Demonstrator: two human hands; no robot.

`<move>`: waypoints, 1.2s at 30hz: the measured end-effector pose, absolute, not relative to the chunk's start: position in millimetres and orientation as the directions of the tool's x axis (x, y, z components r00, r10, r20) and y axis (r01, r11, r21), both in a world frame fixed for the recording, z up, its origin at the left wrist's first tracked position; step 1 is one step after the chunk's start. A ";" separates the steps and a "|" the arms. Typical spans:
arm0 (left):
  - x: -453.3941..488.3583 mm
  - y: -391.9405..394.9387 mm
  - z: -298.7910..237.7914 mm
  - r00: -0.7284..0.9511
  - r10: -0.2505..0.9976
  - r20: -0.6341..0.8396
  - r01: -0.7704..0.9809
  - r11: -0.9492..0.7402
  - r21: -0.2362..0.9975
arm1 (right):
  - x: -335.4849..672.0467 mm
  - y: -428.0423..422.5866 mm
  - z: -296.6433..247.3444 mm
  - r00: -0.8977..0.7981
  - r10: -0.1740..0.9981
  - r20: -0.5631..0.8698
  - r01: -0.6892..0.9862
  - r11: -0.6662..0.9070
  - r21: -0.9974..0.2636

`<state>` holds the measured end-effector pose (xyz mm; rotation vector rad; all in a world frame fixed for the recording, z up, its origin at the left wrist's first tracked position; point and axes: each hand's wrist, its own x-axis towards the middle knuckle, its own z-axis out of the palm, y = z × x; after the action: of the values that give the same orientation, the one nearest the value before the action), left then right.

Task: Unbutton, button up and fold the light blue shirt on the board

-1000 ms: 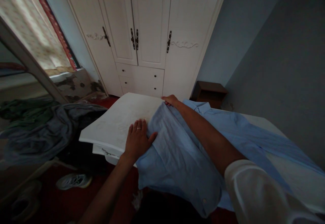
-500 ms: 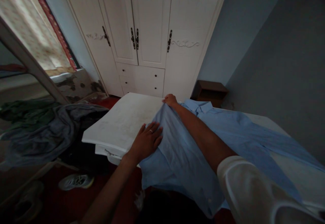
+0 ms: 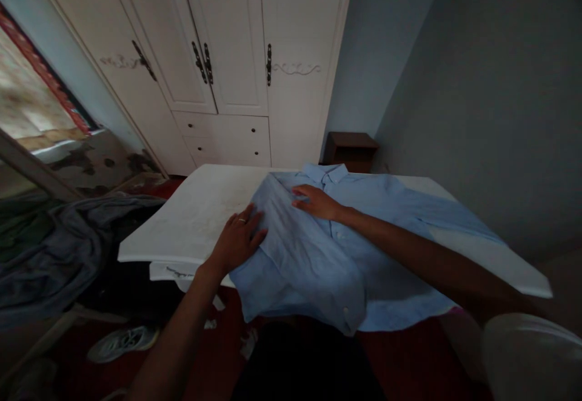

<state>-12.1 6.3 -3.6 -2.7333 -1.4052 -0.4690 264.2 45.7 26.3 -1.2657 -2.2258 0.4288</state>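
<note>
A light blue button-up shirt [image 3: 386, 267] lies spread over a white board-like table [image 3: 182, 219]. Its collar [image 3: 325, 173] faces the far edge, and one sleeve stretches out to the right. The left part of the shirt is folded inward over the front, and the hem hangs past the near edge. My left hand [image 3: 239, 237], with a ring on one finger, rests with fingers spread on the fold's left edge. Over the folded part is my right hand [image 3: 316, 201], its fingers loosely curved and apart, holding nothing; whether it touches the cloth I cannot tell.
A white wardrobe [image 3: 222, 37] with drawers stands behind the table. Beside it is a small brown cabinet [image 3: 350, 149]. Grey and green clothes [image 3: 59, 249] are heaped at the left. A shoe [image 3: 122, 343] lies on the red floor.
My right hand has let go of the shirt's far left corner and moved back toward me and over the fold. My left hand stays on the fold's edge. The view has turned right.
</note>
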 end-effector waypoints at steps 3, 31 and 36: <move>-12.5 9.3 -5.0 0.545 0.785 0.295 0.797 -0.594 0.108 | 307.8 -15.8 22.2 -0.423 0.842 0.336 0.695 0.539 -0.476; 241.4 -1.5 18.7 0.678 0.701 0.222 0.651 -0.712 0.261 | 635.1 -199.8 -17.2 0.609 0.686 0.399 0.657 -0.154 -0.738; 263.8 -2.2 7.4 0.710 0.690 0.140 0.677 -0.724 0.133 | 643.6 -208.9 -20.8 0.624 0.684 0.379 0.645 -0.177 -0.744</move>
<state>263.8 -2.2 7.4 -2.9717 -1.1892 -0.2897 643.6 -208.9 -20.8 -1.8762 -1.0595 0.0502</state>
